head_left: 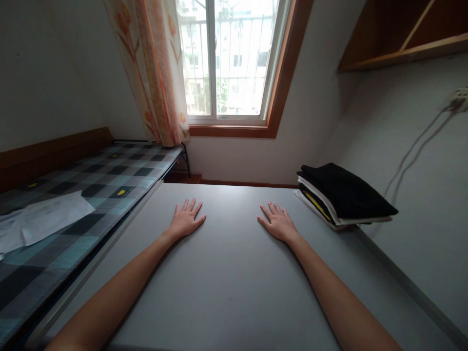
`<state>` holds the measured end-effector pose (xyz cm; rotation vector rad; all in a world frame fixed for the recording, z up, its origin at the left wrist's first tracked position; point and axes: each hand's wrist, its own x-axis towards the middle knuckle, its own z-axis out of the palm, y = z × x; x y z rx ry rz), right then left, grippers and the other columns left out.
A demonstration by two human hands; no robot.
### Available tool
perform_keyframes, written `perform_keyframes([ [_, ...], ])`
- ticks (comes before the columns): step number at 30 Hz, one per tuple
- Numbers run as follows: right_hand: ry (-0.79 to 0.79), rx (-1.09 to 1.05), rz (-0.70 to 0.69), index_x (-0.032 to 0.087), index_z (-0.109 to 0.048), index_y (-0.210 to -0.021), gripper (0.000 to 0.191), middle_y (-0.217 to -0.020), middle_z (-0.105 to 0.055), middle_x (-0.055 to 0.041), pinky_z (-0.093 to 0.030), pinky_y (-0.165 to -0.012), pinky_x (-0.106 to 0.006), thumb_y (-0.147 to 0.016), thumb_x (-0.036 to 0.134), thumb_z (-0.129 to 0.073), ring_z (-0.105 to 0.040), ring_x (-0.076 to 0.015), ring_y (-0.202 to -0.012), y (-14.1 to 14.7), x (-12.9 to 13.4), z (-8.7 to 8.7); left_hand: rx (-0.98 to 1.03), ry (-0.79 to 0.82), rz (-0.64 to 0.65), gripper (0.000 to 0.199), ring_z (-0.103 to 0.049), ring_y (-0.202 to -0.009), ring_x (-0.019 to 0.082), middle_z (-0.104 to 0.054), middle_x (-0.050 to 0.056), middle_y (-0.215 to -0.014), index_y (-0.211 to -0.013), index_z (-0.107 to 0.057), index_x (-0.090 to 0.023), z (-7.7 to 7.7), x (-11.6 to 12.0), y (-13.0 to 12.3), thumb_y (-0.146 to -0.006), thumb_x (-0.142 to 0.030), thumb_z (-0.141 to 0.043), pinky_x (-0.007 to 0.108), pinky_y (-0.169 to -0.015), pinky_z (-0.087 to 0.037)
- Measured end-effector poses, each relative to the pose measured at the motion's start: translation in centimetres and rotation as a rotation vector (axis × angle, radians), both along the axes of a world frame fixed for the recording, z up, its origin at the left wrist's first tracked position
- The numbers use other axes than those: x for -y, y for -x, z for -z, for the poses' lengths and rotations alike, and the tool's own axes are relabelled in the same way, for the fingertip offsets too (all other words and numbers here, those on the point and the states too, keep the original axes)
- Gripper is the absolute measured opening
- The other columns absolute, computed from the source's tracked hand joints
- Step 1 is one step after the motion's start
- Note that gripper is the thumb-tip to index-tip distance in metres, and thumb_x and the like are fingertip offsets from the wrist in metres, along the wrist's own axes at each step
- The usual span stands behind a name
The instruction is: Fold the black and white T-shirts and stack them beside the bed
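Note:
My left hand (pixel 185 220) lies palm down on the pale grey table (pixel 230 278), fingers spread and holding nothing. Opposite it, my right hand (pixel 278 223) also rests flat on the tabletop with its fingers apart and nothing in it. A stack of folded cloth (pixel 343 192), black on top with white, black and yellow layers below, sits at the table's back right corner. It is to the right of my right hand, not touching it.
A bed with a checked cover (pixel 124 170) runs along the left, with papers (pixel 51 217) on it. Behind the table are a window (pixel 237 63) and a patterned curtain (pixel 157 73). A wooden shelf (pixel 409 58) and cables (pixel 417 144) are at the right wall.

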<state>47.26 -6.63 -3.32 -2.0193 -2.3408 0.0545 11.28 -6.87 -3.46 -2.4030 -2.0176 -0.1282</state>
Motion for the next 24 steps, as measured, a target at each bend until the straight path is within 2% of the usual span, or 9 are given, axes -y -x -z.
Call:
perform_keyframes([
  [24, -0.003, -0.005, 0.004, 0.028, -0.029, -0.152, 0.068, -0.160, -0.019, -0.0084, -0.014, -0.116, -0.047, -0.093, 0.062, -0.026, -0.016, -0.0270, -0.146, -0.02, 0.04, 0.13, 0.009, 0.012, -0.010, 0.067, -0.016, -0.146, 0.033, -0.022, 0.006, -0.159, -0.151, -0.029, -0.028, -0.34, 0.02, -0.06, -0.092, -0.061, -0.029, 0.057, -0.115, -0.012],
])
